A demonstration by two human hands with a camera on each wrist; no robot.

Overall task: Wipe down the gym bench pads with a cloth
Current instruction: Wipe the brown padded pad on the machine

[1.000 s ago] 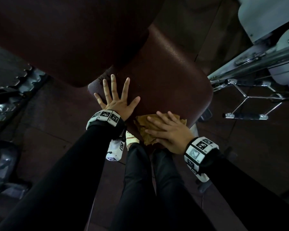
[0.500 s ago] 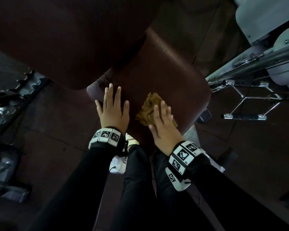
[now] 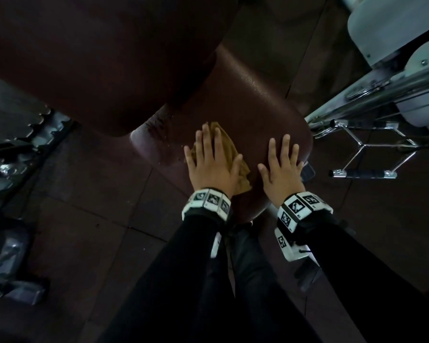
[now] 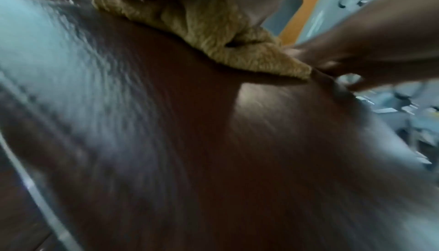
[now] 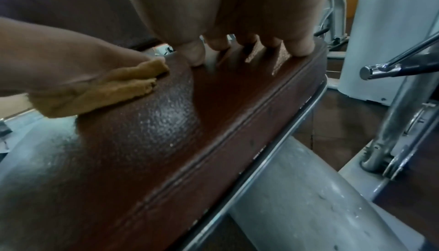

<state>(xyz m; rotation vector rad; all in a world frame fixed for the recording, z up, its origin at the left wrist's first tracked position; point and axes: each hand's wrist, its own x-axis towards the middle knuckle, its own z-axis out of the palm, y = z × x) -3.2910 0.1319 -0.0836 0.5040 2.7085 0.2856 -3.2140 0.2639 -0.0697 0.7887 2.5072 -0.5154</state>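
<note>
1. A tan cloth [image 3: 229, 154] is pressed flat onto the dark red seat pad [image 3: 253, 100] by the left hand [image 3: 212, 167]. The fingers are straight and close together, laid on top of the cloth, not curled round it.
2. The cloth sits on the near-left part of the seat pad, bunched up, with a crumpled corner sticking out past the thumb side toward the right hand [image 3: 281, 169].
3. The right hand is laid flat on bare pad just beside the cloth, near the pad's right edge. Its fingers [image 5: 298, 48] are straight and a bit spread, tips touching the vinyl, nothing held.
4. In the left wrist view the cloth [image 4: 213, 35] is seen lying on the pad under the palm. That picture is smeared, so how hard it's being pressed can't really be told.
5. A bigger back pad [image 3: 97, 58] in the same dark red is seen above the seat pad, at the upper left.
6. A chrome cable handle [image 3: 363, 173] hangs to the right of the pad, and a grey metal frame [image 5: 297, 198] is seen underneath it.
7. Black sleeves [image 3: 357, 280] and tagged wristbands [image 3: 304, 207] are worn on both arms.
</note>
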